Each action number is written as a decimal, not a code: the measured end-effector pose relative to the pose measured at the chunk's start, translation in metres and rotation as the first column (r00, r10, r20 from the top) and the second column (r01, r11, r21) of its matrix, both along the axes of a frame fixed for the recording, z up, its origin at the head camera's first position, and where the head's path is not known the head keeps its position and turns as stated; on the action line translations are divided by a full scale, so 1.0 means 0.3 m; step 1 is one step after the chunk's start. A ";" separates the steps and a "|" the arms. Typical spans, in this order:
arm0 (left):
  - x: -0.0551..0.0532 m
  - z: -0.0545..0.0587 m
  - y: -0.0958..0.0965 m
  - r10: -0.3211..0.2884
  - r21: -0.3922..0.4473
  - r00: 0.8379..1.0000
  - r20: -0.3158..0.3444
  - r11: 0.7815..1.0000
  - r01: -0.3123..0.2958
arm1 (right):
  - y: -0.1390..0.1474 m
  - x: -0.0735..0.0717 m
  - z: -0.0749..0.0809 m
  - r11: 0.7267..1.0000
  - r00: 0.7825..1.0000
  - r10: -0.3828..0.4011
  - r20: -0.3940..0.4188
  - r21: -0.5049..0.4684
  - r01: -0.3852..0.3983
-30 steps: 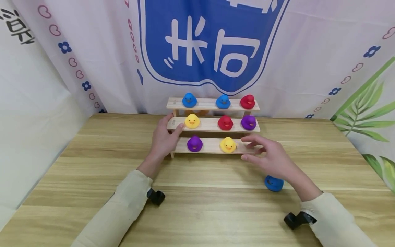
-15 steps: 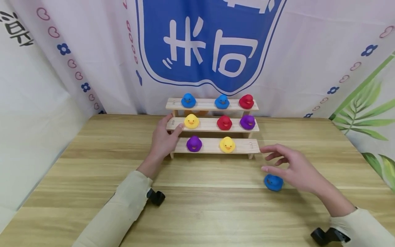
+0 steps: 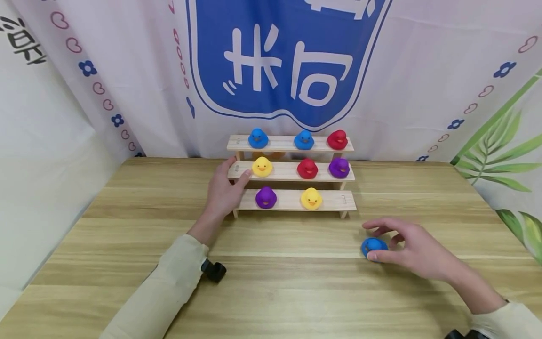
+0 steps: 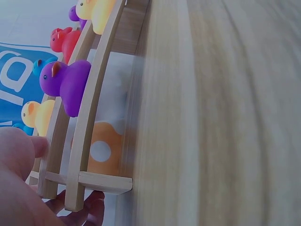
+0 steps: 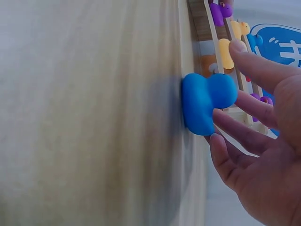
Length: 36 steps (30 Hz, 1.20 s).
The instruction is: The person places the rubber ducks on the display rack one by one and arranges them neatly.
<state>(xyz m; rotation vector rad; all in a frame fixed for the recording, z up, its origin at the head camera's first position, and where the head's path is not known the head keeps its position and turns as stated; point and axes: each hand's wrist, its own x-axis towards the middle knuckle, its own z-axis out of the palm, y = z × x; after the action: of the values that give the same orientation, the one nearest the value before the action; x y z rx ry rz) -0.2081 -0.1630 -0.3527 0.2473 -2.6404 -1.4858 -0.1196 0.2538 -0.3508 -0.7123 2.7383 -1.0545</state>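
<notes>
My left hand [image 3: 224, 190] grips the left end of a three-tier wooden display stand [image 3: 292, 205], its thumb on the middle shelf. In the left wrist view, the fingertips show beneath the stand's end. To the right, a blue rubber duck [image 3: 372, 246] sits on the table. My right hand [image 3: 417, 247] is around this duck, thumb on the near side and fingers on the far side. The right wrist view shows the thumb apart from the blue duck [image 5: 204, 99] and the fingers spread behind it; finger contact is unclear.
Blue ducks [image 3: 258, 138] and a red duck [image 3: 338, 140] stand on the top shelf. Yellow [image 3: 262, 166], red [image 3: 307, 168] and purple [image 3: 339, 167] ducks occupy the middle. The bottom holds a purple duck [image 3: 266, 197] and a yellow duck [image 3: 311, 198]. A printed curtain [image 3: 402, 94] hangs behind.
My right hand has drawn back from the bottom shelf's right end, moving right and nearer, and now surrounds the loose blue duck. The left hand keeps its place on the stand.
</notes>
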 end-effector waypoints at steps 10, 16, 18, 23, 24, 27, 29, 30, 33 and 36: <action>-0.005 -0.006 -0.004 -0.003 0.000 1.000 -0.005 1.000 0.003 | 0.002 0.012 -0.028 0.999 0.999 0.025 0.047 -0.020 -0.024; -0.005 -0.008 -0.003 -0.012 0.006 1.000 -0.013 1.000 0.013 | 0.005 0.014 -0.036 0.999 0.997 0.038 0.061 -0.033 -0.036; -0.006 -0.009 -0.005 -0.015 0.005 1.000 -0.015 1.000 0.015 | 0.004 0.013 -0.037 0.999 0.997 0.032 0.067 -0.027 -0.031; -0.007 -0.009 -0.008 -0.009 0.010 1.000 -0.012 1.000 0.009 | -0.005 0.009 -0.039 1.000 0.999 0.004 0.048 0.006 -0.004; -0.007 -0.009 -0.009 -0.007 0.009 1.000 -0.012 1.000 0.007 | -0.007 0.008 -0.039 1.000 0.999 -0.002 0.041 0.011 0.001; -0.007 -0.007 -0.007 -0.009 0.005 1.000 -0.011 1.000 0.009 | -0.009 0.008 -0.040 1.000 1.000 -0.009 0.027 0.010 0.009; -0.006 -0.006 -0.005 -0.011 0.004 1.000 -0.010 1.000 0.011 | -0.010 0.009 -0.041 1.000 1.000 -0.010 0.022 -0.001 0.010; -0.006 -0.005 -0.005 -0.012 0.004 1.000 -0.010 1.000 0.012 | -0.010 0.009 -0.042 1.000 1.000 -0.009 0.020 -0.007 0.010; -0.007 -0.005 -0.003 -0.014 0.009 1.000 -0.012 1.000 0.014 | -0.011 0.010 -0.042 1.000 1.000 -0.013 0.015 -0.020 0.013; -0.007 -0.004 -0.003 -0.016 0.011 1.000 -0.014 1.000 0.016 | -0.015 0.010 -0.040 0.999 0.999 -0.034 0.014 -0.020 0.035</action>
<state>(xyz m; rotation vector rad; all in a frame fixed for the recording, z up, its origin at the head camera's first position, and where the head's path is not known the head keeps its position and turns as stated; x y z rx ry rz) -0.2100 -0.1640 -0.3539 0.2165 -2.6301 -1.5019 -0.1165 0.2493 -0.3628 -0.6605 2.7419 -1.0912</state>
